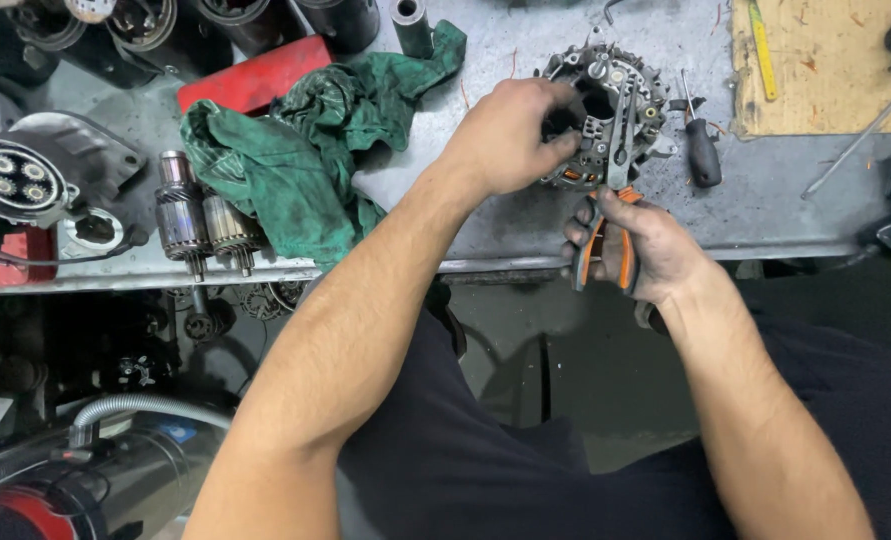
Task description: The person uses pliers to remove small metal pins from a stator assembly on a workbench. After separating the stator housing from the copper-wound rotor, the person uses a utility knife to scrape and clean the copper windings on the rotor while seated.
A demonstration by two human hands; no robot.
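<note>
Clearly we are in the middle of working on the grey cast-metal alternator [620, 95], which sits on the scuffed grey metal workbench [525, 220] near its front edge, rear face turned up so that its terminals and copper windings show. Our left hand [510, 135] lies over the left side of the housing, fingers curled and pressed against it to steady the unit; the thumb is hidden, so we cannot tell how far it wraps round. Our right hand [645, 245] is closed round the orange-and-black handles of a pair of long-nosed pliers [613, 200], whose steel nose reaches up onto the rear plate. Whether the tips are pinching a lead or a fastener there we cannot tell; the spot is too small and cluttered.

We judge the step to be loosening or pulling some small part at the rear plate. The next move would call for a firm squeeze on the handles and a steady pull or twist, with our left hand holding the housing against turning.

Just right of the alternator lies a black-handled screwdriver [702, 150]. To the left, a crumpled green rag [305, 150] partly covers a flat red object [255, 75], and two ribbed grey starter armatures [205, 225] lie side by side at the bench edge. A yellowish board [825, 70] rests at the far right corner.
</note>
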